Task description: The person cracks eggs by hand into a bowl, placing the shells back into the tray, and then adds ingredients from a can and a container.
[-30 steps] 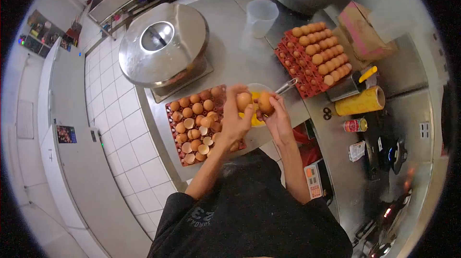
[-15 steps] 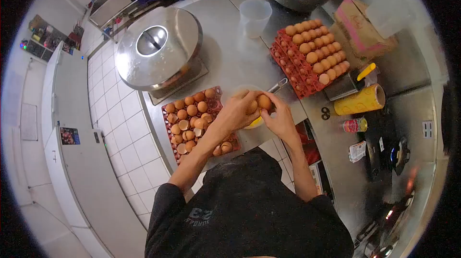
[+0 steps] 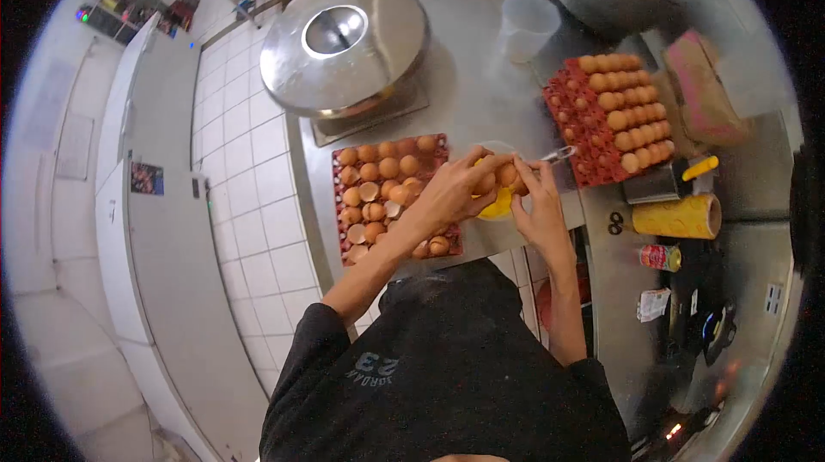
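My left hand [image 3: 462, 189] has its fingers closed round a brown egg [image 3: 486, 184]. Fingertips of my right hand [image 3: 540, 202] grip another rounded brown egg [image 3: 508, 177] right beside it; I cannot tell whether these are two eggs or halves of one. Below both hands is a clear bowl [image 3: 497, 147] with yellow egg [image 3: 498, 206] in it, partly hidden by my fingers. A metal handle [image 3: 560, 153] sticks out at its right. Left of my hands lies a red egg tray [image 3: 338, 243] holding whole eggs and broken shells.
Stacked red trays of eggs [image 3: 588, 152] stand to the right, near a yellow roll [image 3: 677, 217] and a can [image 3: 660, 257]. A big metal lid [image 3: 378, 58] is at the back left. A translucent jug [image 3: 527, 25] stands behind.
The camera view has swung, so the table and its things sit further right in the picture. Both hands stay together over the bowl, and more yellow shows between them.
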`<state>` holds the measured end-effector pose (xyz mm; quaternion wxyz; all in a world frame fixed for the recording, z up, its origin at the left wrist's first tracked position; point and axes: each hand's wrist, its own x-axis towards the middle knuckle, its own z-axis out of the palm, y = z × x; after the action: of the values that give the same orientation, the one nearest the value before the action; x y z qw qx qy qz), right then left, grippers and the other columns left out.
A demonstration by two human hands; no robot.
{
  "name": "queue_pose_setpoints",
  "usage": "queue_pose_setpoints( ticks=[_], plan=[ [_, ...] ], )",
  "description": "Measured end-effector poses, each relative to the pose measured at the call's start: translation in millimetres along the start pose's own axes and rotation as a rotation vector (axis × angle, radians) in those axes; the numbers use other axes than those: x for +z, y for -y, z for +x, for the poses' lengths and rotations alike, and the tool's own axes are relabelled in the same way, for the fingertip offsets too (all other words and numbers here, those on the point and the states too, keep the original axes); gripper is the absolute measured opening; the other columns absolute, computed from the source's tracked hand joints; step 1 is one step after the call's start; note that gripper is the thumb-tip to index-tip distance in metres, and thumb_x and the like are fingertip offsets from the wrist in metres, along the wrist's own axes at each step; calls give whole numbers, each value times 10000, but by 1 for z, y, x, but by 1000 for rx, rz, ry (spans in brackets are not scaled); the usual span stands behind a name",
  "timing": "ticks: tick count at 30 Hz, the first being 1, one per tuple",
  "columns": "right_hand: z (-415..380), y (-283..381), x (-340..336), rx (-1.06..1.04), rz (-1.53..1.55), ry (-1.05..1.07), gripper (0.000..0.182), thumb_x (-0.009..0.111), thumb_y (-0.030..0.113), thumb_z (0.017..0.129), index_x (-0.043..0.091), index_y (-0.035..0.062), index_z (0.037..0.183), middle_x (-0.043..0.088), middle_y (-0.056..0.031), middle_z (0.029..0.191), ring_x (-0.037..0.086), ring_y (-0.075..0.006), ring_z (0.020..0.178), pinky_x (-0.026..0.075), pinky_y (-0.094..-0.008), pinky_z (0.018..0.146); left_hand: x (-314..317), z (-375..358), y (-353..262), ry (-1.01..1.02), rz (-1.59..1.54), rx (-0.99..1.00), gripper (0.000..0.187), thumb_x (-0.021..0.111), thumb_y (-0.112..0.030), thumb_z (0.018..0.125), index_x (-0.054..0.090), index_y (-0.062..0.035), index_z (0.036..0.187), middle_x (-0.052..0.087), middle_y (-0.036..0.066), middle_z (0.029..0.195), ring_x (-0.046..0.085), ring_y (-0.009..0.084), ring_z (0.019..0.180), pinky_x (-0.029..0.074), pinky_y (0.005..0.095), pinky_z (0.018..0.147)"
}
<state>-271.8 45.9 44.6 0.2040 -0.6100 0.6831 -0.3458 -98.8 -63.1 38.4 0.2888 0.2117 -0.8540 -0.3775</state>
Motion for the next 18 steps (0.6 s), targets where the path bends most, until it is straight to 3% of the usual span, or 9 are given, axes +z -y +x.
queue_pose_setpoints(
  ticks=[2,5,7,9,12,14,15,17,18],
  plan=[
    [2,15,15,6,48,57,627,619,0,861,488,39,1473,496,-199,1286,555,-381,1213,482,-416,1014,-14,-24,-3,-3,42,-66,547,750,-74,794,582,-81,1314,649,162,1155,672,384,971,567,420,825],
    [1,40,57,-15,132,168,649,644,30,860,473,53,1485,488,-205,1291,529,-388,1243,464,-419,1038,-22,-83,8,-258,17,-211,482,753,-102,840,571,-40,1282,681,185,1137,669,380,1047,547,408,891],
    [3,55,89,26,326,391,676,660,48,855,447,58,1496,479,-216,1308,513,-401,1249,442,-446,1063,-29,-124,22,-303,7,-295,470,747,-109,857,564,-31,1283,689,194,1134,664,381,1076,539,414,917],
    [5,47,129,-84,232,341,687,668,55,853,435,53,1499,481,-218,1313,513,-411,1240,440,-464,1060,-33,-159,39,-337,86,-489,440,742,-103,864,576,-33,1266,683,184,1166,660,377,1109,529,419,943],
    [26,21,188,-261,97,194,643,639,137,899,425,47,1498,520,-227,1296,546,-405,1187,439,-490,1038,-33,-187,60,-330,235,-485,411,749,-121,841,597,-48,1216,658,161,1120,660,374,1022,520,460,899],
    [51,18,206,-80,-73,61,548,638,212,928,473,45,1423,553,-244,1245,566,-431,1136,468,-508,981,-32,-195,56,-371,221,-507,394,750,-133,842,605,-61,1201,666,156,1106,653,375,1006,520,463,870],
    [63,13,215,-92,-78,71,548,638,212,928,473,45,1423,553,-244,1245,566,-431,1136,468,-508,981,-30,-198,55,-398,206,-513,373,750,-130,852,609,-45,1186,669,158,1121,666,354,1014,525,439,880],
    [83,11,226,142,-180,160,425,634,281,951,535,44,1289,586,-268,1175,590,-467,1072,487,-532,924,-24,-202,54,-435,147,-591,376,756,-165,871,604,-52,1196,668,154,1110,657,332,1002,518,419,889],
    [85,14,228,128,-184,160,425,634,281,951,535,44,1289,586,-268,1175,590,-467,1072,487,-532,924,-20,-204,55,-449,149,-588,376,756,-165,871,604,-52,1196,668,154,1110,657,332,1002,518,419,889]
  ],
)
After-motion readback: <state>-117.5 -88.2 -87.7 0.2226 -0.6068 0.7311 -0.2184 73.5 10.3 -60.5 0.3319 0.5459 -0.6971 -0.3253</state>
